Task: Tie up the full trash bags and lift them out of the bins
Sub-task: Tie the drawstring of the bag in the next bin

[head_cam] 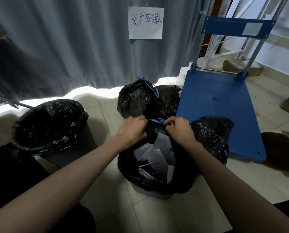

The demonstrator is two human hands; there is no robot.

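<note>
Above the pale plastic bin (150, 193), lined with a crinkled black plastic trash bag (212, 137) full of white paper waste (159, 153), both hands work at the bag's far rim. Left hand (132, 130) curled tight on a bunch of black film; right hand (179, 130) pinching a thin blue drawstring (157, 121) and film together, fingers (169, 122) closed on it. Drawstring running straight between the two fists, touching both, directly over the far edge of the bin.

Risks, as judged from this pose: thin string could snap or tear out of its hem under a hard pull; near rim of the bag lies slack over the bin's front edge, so cinching only the far side may leave the mouth gaping and paper spilling on the lift. Sharp paper corners might also pierce the film.

Beyond the bin, two tied black bags (137, 98) on the tiled floor; left of the bin, another black-lined bin (49, 125); right of the bin, a blue platform cart (221, 115).
</note>
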